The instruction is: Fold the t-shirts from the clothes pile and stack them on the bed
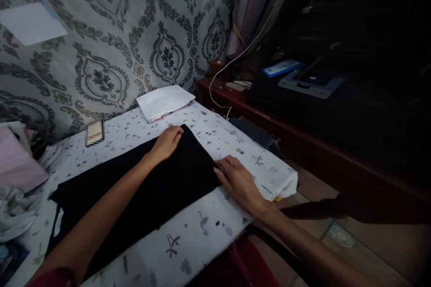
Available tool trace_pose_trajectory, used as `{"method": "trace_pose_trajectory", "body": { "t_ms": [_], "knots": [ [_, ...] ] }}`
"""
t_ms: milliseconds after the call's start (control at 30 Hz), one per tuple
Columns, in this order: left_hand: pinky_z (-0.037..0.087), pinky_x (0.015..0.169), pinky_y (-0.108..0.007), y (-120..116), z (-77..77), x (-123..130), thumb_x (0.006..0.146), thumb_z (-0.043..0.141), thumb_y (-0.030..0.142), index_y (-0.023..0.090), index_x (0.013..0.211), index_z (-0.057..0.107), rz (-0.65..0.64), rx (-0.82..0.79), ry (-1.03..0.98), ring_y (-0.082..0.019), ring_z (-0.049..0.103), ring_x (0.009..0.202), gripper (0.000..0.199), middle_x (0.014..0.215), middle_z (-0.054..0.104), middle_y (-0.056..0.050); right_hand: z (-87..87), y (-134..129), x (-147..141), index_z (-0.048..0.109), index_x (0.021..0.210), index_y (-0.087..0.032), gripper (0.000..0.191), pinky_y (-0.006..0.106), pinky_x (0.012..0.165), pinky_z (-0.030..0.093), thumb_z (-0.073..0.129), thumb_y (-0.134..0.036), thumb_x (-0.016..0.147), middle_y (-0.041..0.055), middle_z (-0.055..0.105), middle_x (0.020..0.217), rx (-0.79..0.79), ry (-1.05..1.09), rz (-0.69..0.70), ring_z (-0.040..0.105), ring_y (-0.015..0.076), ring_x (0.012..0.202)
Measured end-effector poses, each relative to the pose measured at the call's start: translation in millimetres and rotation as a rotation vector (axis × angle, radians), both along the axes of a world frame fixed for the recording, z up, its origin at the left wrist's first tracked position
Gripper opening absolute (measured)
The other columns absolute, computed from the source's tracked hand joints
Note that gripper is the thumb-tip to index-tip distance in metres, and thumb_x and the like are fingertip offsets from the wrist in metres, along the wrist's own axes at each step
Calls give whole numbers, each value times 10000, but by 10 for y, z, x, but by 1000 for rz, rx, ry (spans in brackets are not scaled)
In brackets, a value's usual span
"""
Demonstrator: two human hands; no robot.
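Observation:
A black garment [182, 175] lies flat in a long rectangle across a white patterned cloth [205, 228]; its exact kind does not show. A white strip [58, 222], perhaps a label, is visible at its left end. My left hand [167, 142] reaches over the garment, its fingers closed at the far edge close to the far right corner. At the near right corner, my right hand [239, 184] pinches the garment's short edge between thumb and fingers. The left forearm hides part of the black fabric.
A folded white cloth [165, 102] lies at the far edge by the wall. A phone [94, 132] is farther left. Piled clothes [18, 159] sit at the left edge. On the right stands a dark red wooden bench [313, 143] with a white cable [213, 85].

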State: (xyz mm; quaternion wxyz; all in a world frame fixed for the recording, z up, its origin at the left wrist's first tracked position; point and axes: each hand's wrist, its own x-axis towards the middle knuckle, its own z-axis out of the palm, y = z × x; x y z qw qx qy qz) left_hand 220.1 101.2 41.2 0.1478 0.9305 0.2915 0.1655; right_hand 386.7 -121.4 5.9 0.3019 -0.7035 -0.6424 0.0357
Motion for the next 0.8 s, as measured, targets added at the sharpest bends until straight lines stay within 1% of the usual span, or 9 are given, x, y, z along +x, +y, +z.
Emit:
{"method": "trace_pose_trajectory", "body": {
  "t_ms": [67, 133, 200, 300, 400, 467, 567, 633, 800],
  "knots": [
    [466, 971, -404, 358, 41, 223, 931, 420, 139, 223, 1110, 604, -24, 13, 65, -236, 571, 1124, 270, 1179, 632, -88, 13, -17, 21, 643, 985, -200, 244, 445, 786, 570, 476, -378, 981, 107, 669, 919, -43, -60, -89, 663, 269, 867],
    [448, 971, -406, 632, 44, 424, 877, 459, 110, 226, 1141, 617, -164, 0, 200, -252, 540, 1175, 329, 1232, 620, -92, 7, -28, 23, 604, 895, -213, 212, 430, 748, 550, 527, -401, 954, 92, 652, 870, -65, -104, -127, 650, 267, 827],
    [445, 941, -390, 806, 25, 582, 796, 512, 90, 228, 1128, 637, -311, -21, 328, -249, 555, 1120, 381, 1206, 630, -90, -3, -27, 7, 567, 844, -228, 188, 407, 718, 531, 568, -398, 926, 71, 634, 840, -67, -123, -137, 636, 253, 796],
    [450, 861, -353, 930, -12, 731, 682, 565, 72, 222, 1018, 668, -386, -30, 400, -215, 575, 932, 382, 1048, 655, -71, -3, 3, -28, 530, 773, -239, 190, 374, 671, 500, 618, -375, 872, 46, 613, 806, -84, -114, -142, 617, 229, 750],
    [438, 799, -328, 963, -16, 790, 654, 602, 82, 219, 868, 662, -400, -35, 412, -195, 548, 826, 261, 862, 639, -37, 36, 56, -50, 491, 698, -243, 206, 327, 596, 452, 640, -325, 814, 19, 599, 749, -134, -18, -153, 595, 202, 690],
    [424, 785, -326, 953, 19, 772, 656, 610, 79, 216, 800, 644, -396, -44, 417, -193, 534, 810, 201, 819, 615, -28, 85, 84, -67, 467, 678, -247, 210, 297, 533, 407, 633, -309, 792, -7, 573, 669, -159, 114, -161, 554, 175, 606],
    [397, 803, -339, 933, 147, 622, 659, 580, 43, 203, 795, 638, -365, -22, 395, -208, 528, 868, 218, 893, 602, -46, 194, 103, -146, 465, 701, -254, 203, 273, 479, 374, 614, -350, 799, -46, 512, 565, -129, 344, -148, 474, 141, 504],
    [383, 821, -340, 945, 284, 416, 660, 570, 32, 189, 824, 638, -355, 36, 346, -224, 523, 939, 237, 965, 592, -63, 289, 113, -256, 486, 740, -257, 192, 270, 489, 402, 610, -384, 813, -45, 520, 578, -58, 444, -134, 481, 139, 511],
    [378, 811, -305, 976, 638, -433, 684, 574, 42, 176, 858, 612, -318, 84, 241, -197, 529, 904, 223, 972, 583, -51, 473, 158, -767, 521, 817, -272, 152, 302, 530, 473, 604, -392, 861, -10, 574, 650, 104, 452, -30, 545, 167, 564]
  ]
}}
